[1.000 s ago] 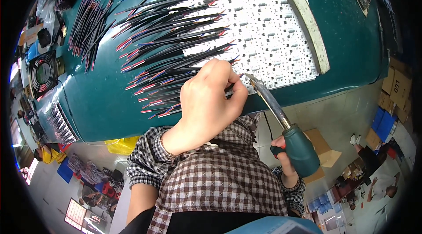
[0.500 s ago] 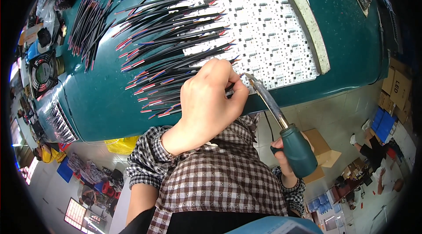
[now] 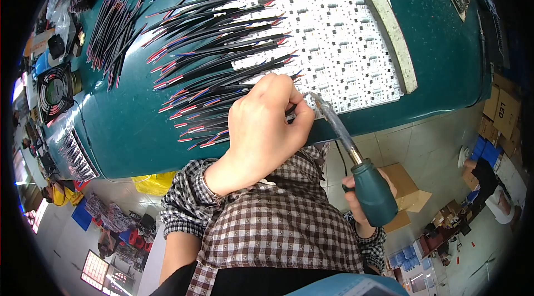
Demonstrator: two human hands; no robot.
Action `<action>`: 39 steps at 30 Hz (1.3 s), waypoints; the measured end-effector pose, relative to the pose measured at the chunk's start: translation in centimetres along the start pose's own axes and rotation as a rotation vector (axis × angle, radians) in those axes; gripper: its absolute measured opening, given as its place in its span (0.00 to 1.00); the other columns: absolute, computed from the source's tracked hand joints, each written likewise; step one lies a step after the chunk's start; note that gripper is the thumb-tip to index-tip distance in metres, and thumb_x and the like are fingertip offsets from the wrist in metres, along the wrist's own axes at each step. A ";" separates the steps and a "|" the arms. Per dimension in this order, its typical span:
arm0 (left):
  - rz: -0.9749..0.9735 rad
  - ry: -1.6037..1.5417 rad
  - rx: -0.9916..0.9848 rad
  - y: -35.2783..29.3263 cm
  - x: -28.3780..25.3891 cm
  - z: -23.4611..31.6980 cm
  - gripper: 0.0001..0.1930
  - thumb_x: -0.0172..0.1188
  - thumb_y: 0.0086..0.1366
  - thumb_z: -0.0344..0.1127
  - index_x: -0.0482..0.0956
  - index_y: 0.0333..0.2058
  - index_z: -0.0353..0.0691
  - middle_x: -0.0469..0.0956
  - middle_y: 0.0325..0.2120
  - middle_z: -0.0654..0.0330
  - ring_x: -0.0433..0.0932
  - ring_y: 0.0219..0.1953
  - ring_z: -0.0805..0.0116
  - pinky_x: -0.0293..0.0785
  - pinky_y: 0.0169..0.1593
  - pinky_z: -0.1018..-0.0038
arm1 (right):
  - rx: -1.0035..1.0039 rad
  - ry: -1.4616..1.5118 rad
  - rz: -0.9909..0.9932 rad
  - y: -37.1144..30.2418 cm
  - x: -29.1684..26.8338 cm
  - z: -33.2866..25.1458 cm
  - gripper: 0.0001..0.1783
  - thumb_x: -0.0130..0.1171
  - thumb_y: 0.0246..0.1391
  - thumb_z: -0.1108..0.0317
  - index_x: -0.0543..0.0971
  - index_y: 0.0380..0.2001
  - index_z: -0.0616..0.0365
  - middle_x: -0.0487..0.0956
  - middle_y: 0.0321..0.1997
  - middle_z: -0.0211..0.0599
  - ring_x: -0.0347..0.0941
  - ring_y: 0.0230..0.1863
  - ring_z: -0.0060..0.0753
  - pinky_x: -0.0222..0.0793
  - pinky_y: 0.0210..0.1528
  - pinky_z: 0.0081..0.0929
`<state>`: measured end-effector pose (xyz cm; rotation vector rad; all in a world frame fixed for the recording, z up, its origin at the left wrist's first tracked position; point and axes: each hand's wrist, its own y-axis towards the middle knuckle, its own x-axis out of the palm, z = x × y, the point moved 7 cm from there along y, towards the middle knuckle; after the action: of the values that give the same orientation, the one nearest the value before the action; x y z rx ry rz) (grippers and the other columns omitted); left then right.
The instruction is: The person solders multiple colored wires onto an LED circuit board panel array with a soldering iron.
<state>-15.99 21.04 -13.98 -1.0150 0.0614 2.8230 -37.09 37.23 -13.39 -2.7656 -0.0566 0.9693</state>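
My left hand (image 3: 266, 126) is closed, fingertips pinched at the near edge of a white printed circuit board sheet (image 3: 347, 45) dotted with small dark components. It grips a black cable, mostly hidden beneath the fingers. In my right hand (image 3: 360, 215) is a soldering iron (image 3: 376, 193) with a green handle, its tip on or just above the board right beside my left fingertips. Many black cables (image 3: 222, 51) with stripped red and blue ends lie in rows across the board's left side, their right ends at its pads.
A pale curved bar (image 3: 384, 23) lies across the board's right part. Loose cables (image 3: 114, 31) are piled on the green table (image 3: 139, 140) at left, near a small fan (image 3: 55, 91). Cardboard boxes (image 3: 401, 185) stand on the floor; other people are in the background.
The soldering iron's handle has shifted slightly left with my right hand, while its tip stays near the same spot. My left hand has not moved. A person in the background has moved.
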 end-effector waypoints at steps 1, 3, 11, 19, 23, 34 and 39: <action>-0.003 0.001 -0.002 0.0 0.0 0.0 0.09 0.65 0.51 0.27 0.71 0.24 0.41 0.73 0.21 0.57 0.74 0.19 0.56 0.71 0.22 0.64 | -0.002 0.039 -0.004 0.2 -0.1 -0.2 0.28 0.75 0.46 0.50 0.83 0.45 0.58 0.83 0.45 0.40 0.82 0.40 0.42 0.79 0.43 0.35; -0.009 0.006 -0.021 0.1 -0.2 0.1 0.08 0.65 0.51 0.25 0.72 0.23 0.39 0.73 0.21 0.58 0.74 0.20 0.61 0.70 0.24 0.68 | -0.001 0.074 -0.010 0.6 0.0 -0.6 0.29 0.74 0.47 0.49 0.83 0.46 0.59 0.83 0.45 0.40 0.82 0.40 0.42 0.79 0.44 0.35; 0.003 0.000 0.008 0.0 0.0 0.0 0.09 0.65 0.51 0.27 0.71 0.23 0.41 0.72 0.20 0.58 0.74 0.19 0.56 0.70 0.22 0.64 | -0.041 0.211 0.050 0.3 -0.2 0.5 0.28 0.69 0.53 0.48 0.83 0.46 0.61 0.85 0.42 0.38 0.81 0.41 0.40 0.77 0.45 0.33; -0.082 -0.088 0.031 -0.5 -0.4 0.2 0.06 0.64 0.55 0.25 0.75 0.29 0.41 0.71 0.24 0.59 0.73 0.18 0.59 0.70 0.22 0.65 | 0.101 0.406 0.064 1.3 0.0 -0.7 0.24 0.68 0.54 0.49 0.84 0.41 0.62 0.87 0.40 0.38 0.82 0.42 0.35 0.74 0.47 0.31; -0.014 -0.118 0.085 -0.7 -0.6 0.0 0.07 0.65 0.55 0.23 0.76 0.30 0.41 0.69 0.24 0.60 0.73 0.18 0.64 0.70 0.22 0.69 | 0.132 0.412 0.085 1.6 -0.1 -0.9 0.24 0.68 0.55 0.49 0.84 0.40 0.62 0.87 0.39 0.37 0.82 0.42 0.33 0.73 0.47 0.30; -0.065 -0.099 0.053 0.4 -0.7 0.2 0.07 0.65 0.52 0.23 0.75 0.26 0.40 0.70 0.22 0.60 0.73 0.19 0.63 0.70 0.22 0.68 | 0.110 0.358 0.063 1.6 -0.2 -0.7 0.21 0.68 0.54 0.50 0.85 0.38 0.57 0.87 0.37 0.32 0.80 0.38 0.31 0.72 0.43 0.28; -0.075 -0.094 0.044 0.4 -0.6 0.1 0.07 0.65 0.52 0.23 0.74 0.26 0.40 0.69 0.22 0.59 0.73 0.20 0.60 0.71 0.23 0.68 | 0.106 0.342 0.058 1.8 -0.2 -1.0 0.19 0.68 0.54 0.50 0.86 0.36 0.55 0.86 0.36 0.30 0.79 0.36 0.33 0.72 0.42 0.29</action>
<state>-15.65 20.55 -13.47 -0.8554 0.0739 2.7836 -36.72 35.27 -12.91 -2.8033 0.1246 0.4833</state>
